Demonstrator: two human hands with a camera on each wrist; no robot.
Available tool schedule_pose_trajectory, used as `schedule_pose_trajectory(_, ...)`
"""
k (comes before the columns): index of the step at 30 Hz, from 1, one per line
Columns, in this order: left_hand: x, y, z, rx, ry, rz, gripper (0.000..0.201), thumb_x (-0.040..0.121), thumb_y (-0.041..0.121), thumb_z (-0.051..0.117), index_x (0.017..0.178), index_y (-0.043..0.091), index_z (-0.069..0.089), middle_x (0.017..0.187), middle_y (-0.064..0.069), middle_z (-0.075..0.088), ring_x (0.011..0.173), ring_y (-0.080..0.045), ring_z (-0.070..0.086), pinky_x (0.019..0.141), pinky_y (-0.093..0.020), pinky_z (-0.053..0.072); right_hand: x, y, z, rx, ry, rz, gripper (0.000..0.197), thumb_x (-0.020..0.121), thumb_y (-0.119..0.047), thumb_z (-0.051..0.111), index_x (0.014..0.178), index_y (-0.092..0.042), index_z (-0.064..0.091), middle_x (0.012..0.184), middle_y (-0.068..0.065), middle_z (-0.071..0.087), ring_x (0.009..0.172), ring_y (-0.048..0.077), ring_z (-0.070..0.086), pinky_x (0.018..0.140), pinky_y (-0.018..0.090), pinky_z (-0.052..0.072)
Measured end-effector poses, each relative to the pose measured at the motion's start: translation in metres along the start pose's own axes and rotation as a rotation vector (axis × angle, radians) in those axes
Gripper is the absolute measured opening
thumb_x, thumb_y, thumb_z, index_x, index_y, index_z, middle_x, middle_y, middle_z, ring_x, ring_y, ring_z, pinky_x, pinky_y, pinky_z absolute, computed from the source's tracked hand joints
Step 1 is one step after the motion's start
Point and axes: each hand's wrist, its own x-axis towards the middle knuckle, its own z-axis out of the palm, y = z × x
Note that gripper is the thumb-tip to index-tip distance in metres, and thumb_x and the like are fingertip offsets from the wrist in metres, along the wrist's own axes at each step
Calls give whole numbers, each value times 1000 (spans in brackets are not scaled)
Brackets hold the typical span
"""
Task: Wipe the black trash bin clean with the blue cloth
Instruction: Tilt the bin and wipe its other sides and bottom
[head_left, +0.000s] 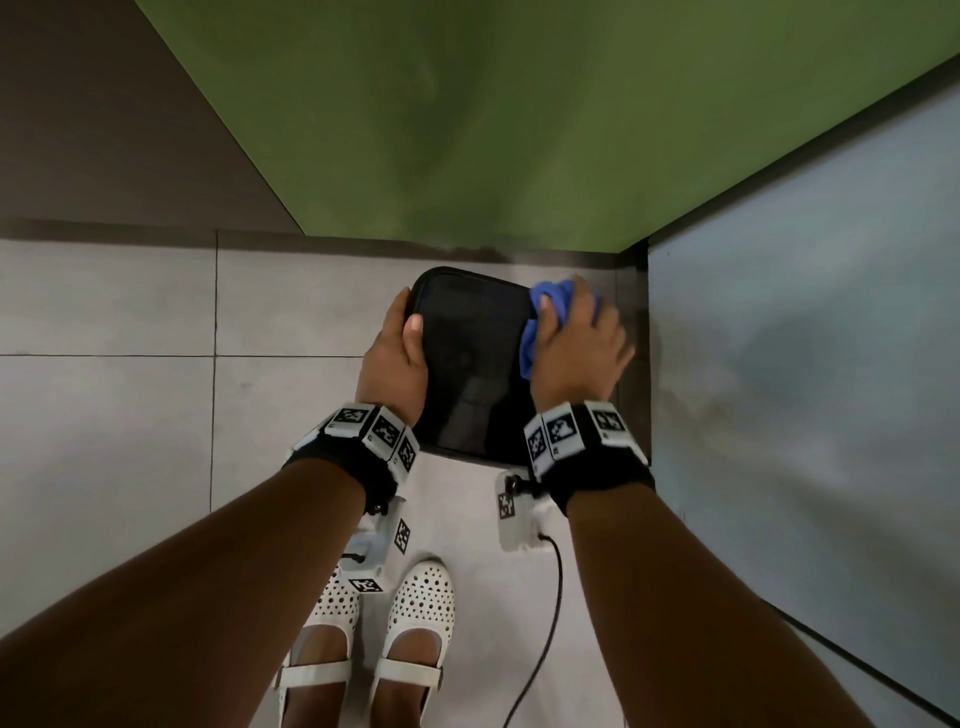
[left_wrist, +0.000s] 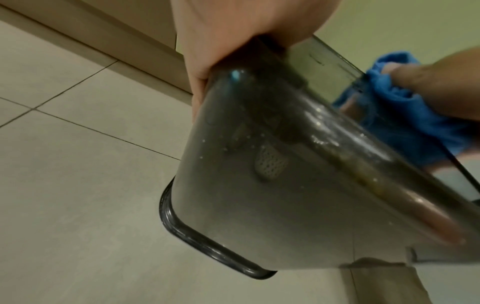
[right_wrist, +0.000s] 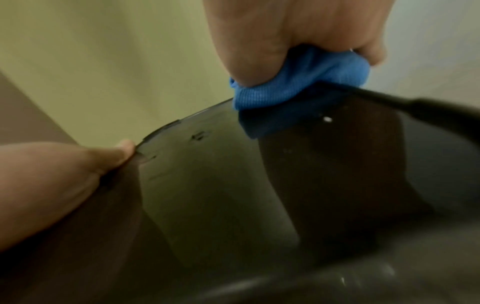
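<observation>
item one, black trash bin (head_left: 467, 364): i see it on the pale tiled floor (head_left: 130, 415) in the far corner, where the green wall (head_left: 467, 130) meets a grey panel (head_left: 805, 338) on the right, with my white shoes (head_left: 415, 613) just near of it. my left hand (head_left: 397, 358) grips its left rim, thumb hooked over the edge and fingers down the outer side; my right hand (head_left: 576, 343) is curled round the bunched blue cloth (head_left: 540, 322), pressing it on the far right rim. a black cable (head_left: 550, 613) trails over the near floor.
</observation>
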Motion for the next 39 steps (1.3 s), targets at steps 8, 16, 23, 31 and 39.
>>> schedule_pose_trajectory(8, -5, 8, -6, -128, 50, -113, 57, 98, 31, 30, 148, 26, 1, 155, -6, 21, 142, -25, 25, 115, -34, 18, 17, 2, -4, 213, -121, -91, 51, 97, -37, 42, 141, -13, 31, 137, 17, 37, 119, 33, 44, 97, 36, 39)
schedule_pose_trajectory(16, 47, 46, -13, 622, -158, 146, 46, 96, 48, 23, 141, 38, 25, 153, 8, 28, 146, -24, -1, 104, -72, -1, 43, -36, 6, 152, -316, -559, 50, 90, -34, 55, 136, -15, 44, 133, 15, 45, 116, 38, 48, 99, 45, 41)
schedule_pose_trajectory(23, 45, 38, -31, 568, -245, 185, 44, 98, 40, 21, 135, 22, 38, 126, -17, 58, 113, -37, 55, 90, -41, 41, 36, -49, 7, 59, -289, -522, 53, 91, -41, 49, 141, -29, 33, 139, 2, 40, 120, 29, 43, 94, 46, 44)
schedule_pose_trajectory(31, 48, 37, -28, 526, -282, 71, 48, 96, 49, 21, 134, 27, 40, 132, -12, 56, 119, -35, 51, 100, -39, 38, -13, -2, 2, 22, -208, -210, 55, 93, -48, 42, 143, -33, 25, 143, 3, 35, 125, 27, 39, 97, 45, 41)
schedule_pose_trajectory(39, 23, 21, 1, 174, -310, -39, 47, 99, 33, 29, 140, 11, 33, 138, -17, 48, 126, -32, 46, 104, -32, 33, 5, -25, -6, -189, -168, -298, 49, 96, -48, 34, 142, -30, 29, 145, 4, 34, 127, 28, 35, 102, 43, 30)
